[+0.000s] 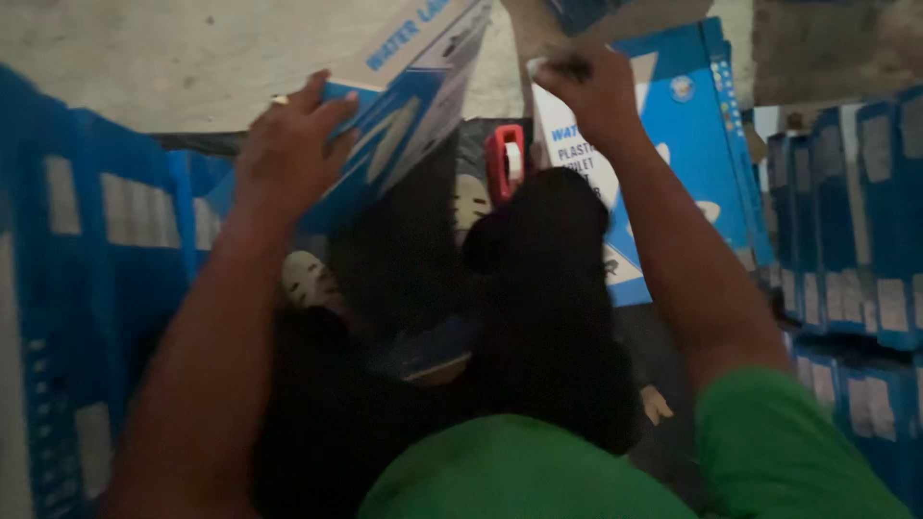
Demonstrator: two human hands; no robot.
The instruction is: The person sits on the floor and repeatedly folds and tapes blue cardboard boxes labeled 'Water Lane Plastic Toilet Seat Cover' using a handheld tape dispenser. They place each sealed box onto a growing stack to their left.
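Observation:
My left hand [288, 144] grips the lower edge of a blue and white cardboard box [409, 86] held up and tilted in front of me. My right hand [594, 91] is raised at the top middle, its fingers closed on the box's upper flap edge. Both forearms reach upward from my green sleeves [788, 442]. Below the box lie my dark trouser legs [548, 317]. A red tape dispenser [507, 159] stands just behind them, between my two hands.
Stacks of flat blue and white cartons stand on the left [87, 250] and on the right [856, 231]. Another blue carton [687, 163] leans upright behind my right arm. A pale wall [144, 58] runs across the back.

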